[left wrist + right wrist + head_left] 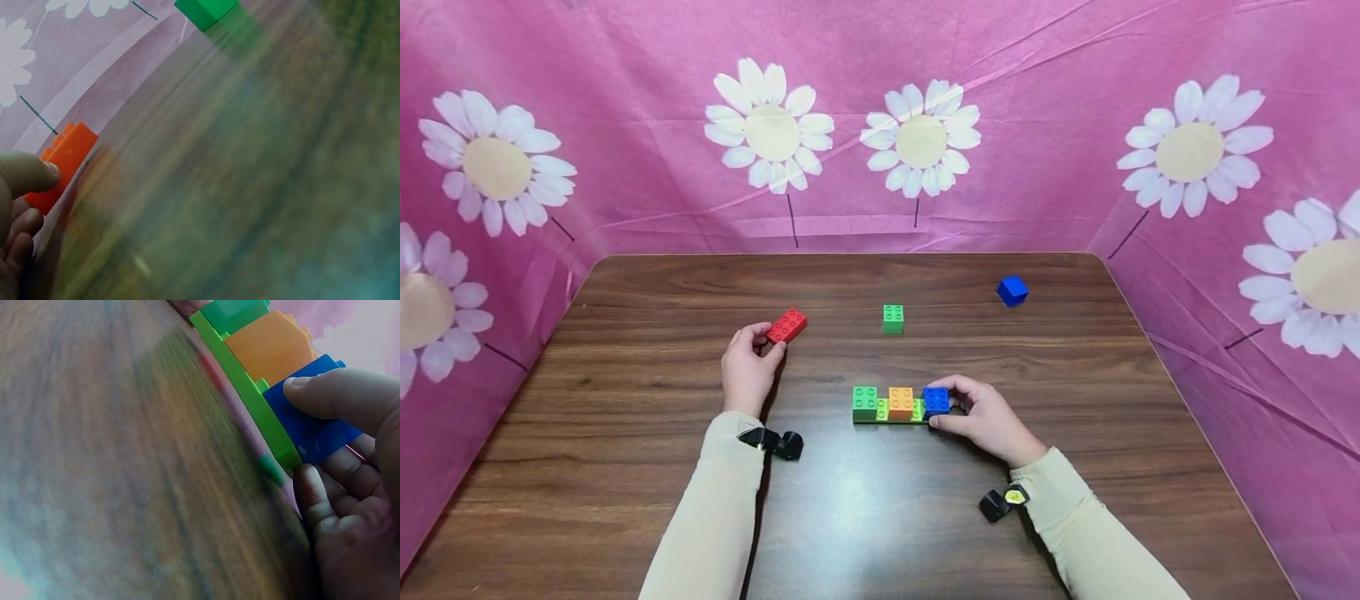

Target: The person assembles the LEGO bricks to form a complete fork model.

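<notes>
My left hand (748,373) pinches the near end of a red brick (787,325) between thumb and fingers. In the left wrist view that brick (72,156) looks orange-red, its studs facing up and left. With thumb and fingers my right hand (991,419) grips a blue brick (936,402) at the right end of a long lime-green base (882,409). On the same base stand an orange brick (901,403) in the middle and a green brick (865,403) at the left end. The right wrist view shows the thumb on the blue brick's side (312,425).
Beyond the base stands another green brick (892,319). Farther back on the right, a second blue block (1012,291) lies on the brown wooden table (625,483). Pink cloth (655,192) with white flowers hangs around the table's back and sides.
</notes>
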